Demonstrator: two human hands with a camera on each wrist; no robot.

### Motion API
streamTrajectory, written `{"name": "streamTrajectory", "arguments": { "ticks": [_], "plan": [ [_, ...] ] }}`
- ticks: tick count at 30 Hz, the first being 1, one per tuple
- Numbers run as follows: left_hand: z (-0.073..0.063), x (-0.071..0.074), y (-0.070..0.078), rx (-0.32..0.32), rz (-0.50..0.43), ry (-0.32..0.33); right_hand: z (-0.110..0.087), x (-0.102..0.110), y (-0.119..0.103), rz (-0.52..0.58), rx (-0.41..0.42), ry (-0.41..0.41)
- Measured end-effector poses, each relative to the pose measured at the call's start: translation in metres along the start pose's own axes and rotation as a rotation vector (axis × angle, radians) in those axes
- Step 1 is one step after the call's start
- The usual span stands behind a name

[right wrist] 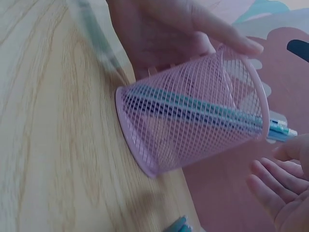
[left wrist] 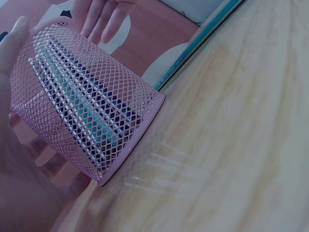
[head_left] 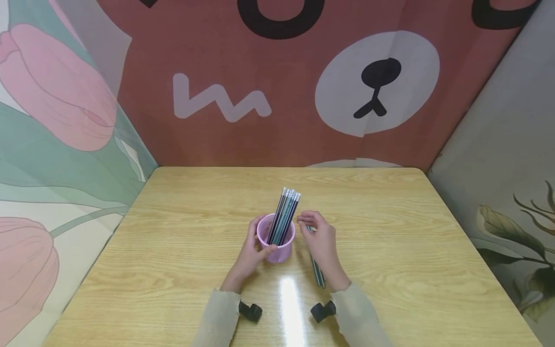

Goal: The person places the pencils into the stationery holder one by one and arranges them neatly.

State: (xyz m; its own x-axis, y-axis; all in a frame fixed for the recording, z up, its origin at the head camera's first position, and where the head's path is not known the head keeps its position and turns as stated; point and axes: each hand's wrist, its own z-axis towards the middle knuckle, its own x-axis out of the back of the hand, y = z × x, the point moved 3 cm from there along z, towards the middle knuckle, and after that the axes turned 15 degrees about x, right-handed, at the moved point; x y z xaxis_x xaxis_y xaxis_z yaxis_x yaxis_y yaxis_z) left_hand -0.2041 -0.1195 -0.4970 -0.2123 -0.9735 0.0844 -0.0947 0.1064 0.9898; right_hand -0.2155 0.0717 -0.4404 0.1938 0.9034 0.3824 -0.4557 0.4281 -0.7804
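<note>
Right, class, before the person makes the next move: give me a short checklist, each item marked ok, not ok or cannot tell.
1. Cup upright: ok; the pink mesh cup stands on the table.
2. Cup steadied: ok; the left hand holds its side.
3. Cup pencils settled: ok; they lean inside, upper ends above the rim.
4. Right hand free: ok; it holds nothing, beside the cup.
5. All pencils in the cup: not ok; loose pencils lie on the table, on the right-hand side of the cup.
6. Exact pencil count: cannot tell; they overlap.
</note>
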Motion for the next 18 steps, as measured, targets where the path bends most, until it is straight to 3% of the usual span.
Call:
{"name": "streamTrajectory", "arguments": {
  "ticks": [7, 18],
  "plan": [
    [0.000, 0.000, -0.001, -0.007, -0.010, -0.006, 0.000, 0.008, 0.012, -0.087, -0.053, -0.054],
    [0.001, 0.001, 0.001, 0.073, -0.013, -0.022, -0.004, 0.011, 0.032, -0.204, -0.214, -0.224]
  ]
}}
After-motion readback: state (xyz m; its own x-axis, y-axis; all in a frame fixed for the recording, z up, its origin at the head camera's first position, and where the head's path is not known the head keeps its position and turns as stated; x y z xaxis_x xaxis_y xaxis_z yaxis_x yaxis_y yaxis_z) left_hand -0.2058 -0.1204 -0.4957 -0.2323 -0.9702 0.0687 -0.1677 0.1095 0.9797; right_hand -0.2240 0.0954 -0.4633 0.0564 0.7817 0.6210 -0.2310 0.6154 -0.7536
